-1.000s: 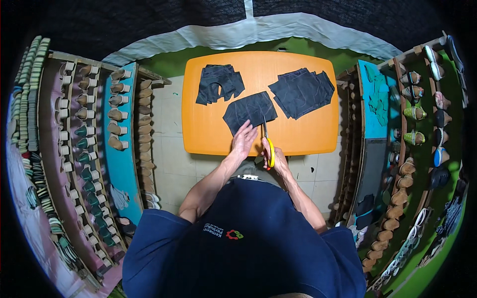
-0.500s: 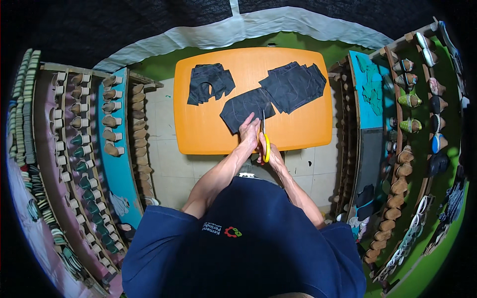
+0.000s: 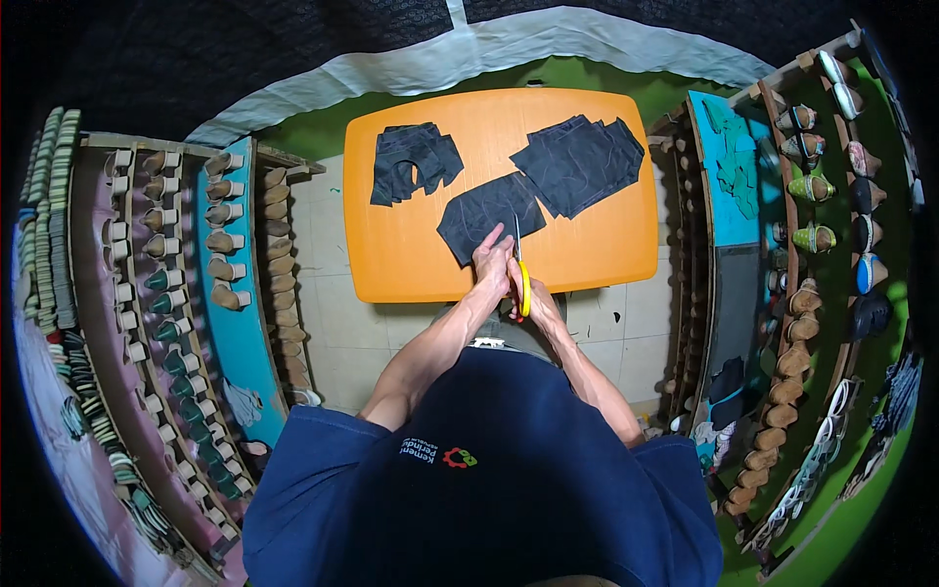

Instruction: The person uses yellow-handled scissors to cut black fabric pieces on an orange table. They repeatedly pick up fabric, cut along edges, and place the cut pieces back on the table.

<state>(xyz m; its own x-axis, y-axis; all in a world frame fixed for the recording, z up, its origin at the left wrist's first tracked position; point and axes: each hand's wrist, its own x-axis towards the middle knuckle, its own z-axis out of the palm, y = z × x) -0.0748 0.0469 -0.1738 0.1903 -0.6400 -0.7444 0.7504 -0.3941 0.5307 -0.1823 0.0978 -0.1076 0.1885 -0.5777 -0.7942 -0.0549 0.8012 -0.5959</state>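
Observation:
A dark cloth piece (image 3: 479, 213) with pale marked lines lies on the orange table (image 3: 391, 259), reaching toward its near edge. My left hand (image 3: 492, 262) holds its near part, fingers stretched along the top; the thumb side is partly hidden. In my right hand (image 3: 533, 299) is a pair of scissors (image 3: 526, 291) with yellow handles, their blades pointing away from me over the cloth's right part. The right fingers are wrapped round the handles. Right beyond it lies a stack of dark cloth pieces (image 3: 579, 166). Dark cut pieces with a curved notch (image 3: 396, 164) rest at the far left.
Wooden racks of brown shoe lasts (image 3: 279, 240) stand to the left, with striped stacked material (image 3: 49, 225) at the outer edge. Racks on the right hold lasts and finished shoes (image 3: 812, 188). Green scraps (image 3: 732, 161) lie on a blue shelf. A pale curtain edge (image 3: 391, 73) hangs behind the table.
The whole view has shifted slightly. Both hands and the scissors stay at nearly the same spot on the cloth, with no clear difference in the cloth piece.

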